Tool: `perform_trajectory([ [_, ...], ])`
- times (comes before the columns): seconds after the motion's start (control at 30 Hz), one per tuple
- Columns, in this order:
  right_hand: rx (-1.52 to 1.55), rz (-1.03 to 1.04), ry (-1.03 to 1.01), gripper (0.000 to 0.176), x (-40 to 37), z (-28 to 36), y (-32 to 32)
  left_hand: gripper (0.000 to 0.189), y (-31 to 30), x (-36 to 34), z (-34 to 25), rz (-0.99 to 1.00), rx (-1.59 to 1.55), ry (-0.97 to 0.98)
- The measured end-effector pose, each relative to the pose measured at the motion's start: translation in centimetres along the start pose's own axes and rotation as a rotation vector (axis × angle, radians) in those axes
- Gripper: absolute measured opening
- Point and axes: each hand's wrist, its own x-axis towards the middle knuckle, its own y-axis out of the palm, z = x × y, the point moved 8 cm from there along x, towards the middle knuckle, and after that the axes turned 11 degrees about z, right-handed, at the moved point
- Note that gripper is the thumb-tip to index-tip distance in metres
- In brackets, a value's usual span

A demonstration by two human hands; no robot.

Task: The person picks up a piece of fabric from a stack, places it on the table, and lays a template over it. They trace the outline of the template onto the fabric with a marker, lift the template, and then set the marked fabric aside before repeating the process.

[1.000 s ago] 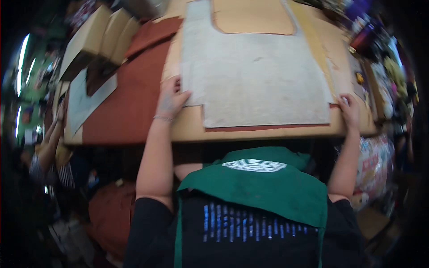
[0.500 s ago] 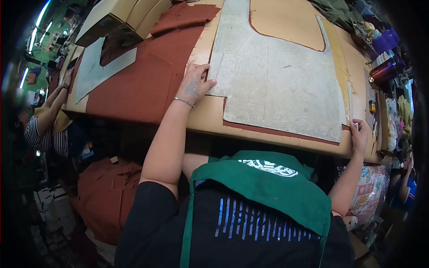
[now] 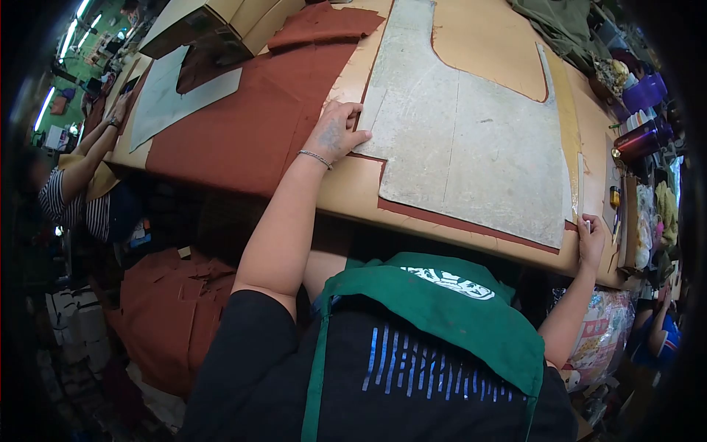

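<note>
A large grey pattern sheet (image 3: pixel 471 140) lies over rust-red cloth (image 3: pixel 456 222), whose edge shows along the bottom. My left hand (image 3: pixel 335 134) rests at the sheet's left edge, thumb and forefinger apart, with the fingertips touching it. Near the lower right corner, my right hand (image 3: pixel 591 239) pinches a small white piece between thumb and fingers. A narrow pale strip (image 3: pixel 580 184) runs up from beside that hand, next to yellowish tape (image 3: pixel 567 118).
More rust-red cloth (image 3: pixel 250 118), a pale pattern (image 3: pixel 158 99) and cardboard boxes (image 3: pixel 213 26) occupy the table's left part. Another person's arm (image 3: pixel 92 147) reaches in at far left. Purple containers (image 3: pixel 644 92) and a yellow tool (image 3: pixel 615 197) sit right.
The camera view has shifted and tilted slightly, so the table appears moved. Both hands remain at about the same places beside the grey sheet.
</note>
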Motion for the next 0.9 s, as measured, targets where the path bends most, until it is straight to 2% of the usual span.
perform_trajectory([
  [0.2, -0.023, -0.006, -0.017, 0.014, 0.2, -0.6, -0.1, 0.047, 0.1, -0.1, 0.0, -0.027, -0.122, 0.004],
  [0.5, -0.076, -0.047, -0.030, 0.018, -0.3, 0.2, -0.3, 0.050, 0.6, 0.4, 0.6, 0.051, -0.215, -0.019],
  [0.6, -0.138, -0.068, -0.029, 0.022, -0.7, 0.9, -0.2, 0.054, 0.5, 0.4, 0.0, 0.063, -0.107, -0.017],
  [0.7, 0.029, -0.109, -0.037, 0.022, -1.0, 0.5, -0.3, 0.055, 0.1, 0.1, -0.9, -0.051, 0.201, 0.041],
  [0.8, 0.327, -0.363, -0.196, 0.020, -2.0, 2.1, -0.6, 0.065, 0.3, -0.3, -2.4, -0.033, 0.333, 0.127],
  [0.9, 0.809, -0.029, -0.099, 0.017, -2.4, 7.9, 4.4, 0.072, 0.8, -0.6, -2.5, 0.134, 0.390, -0.086],
])
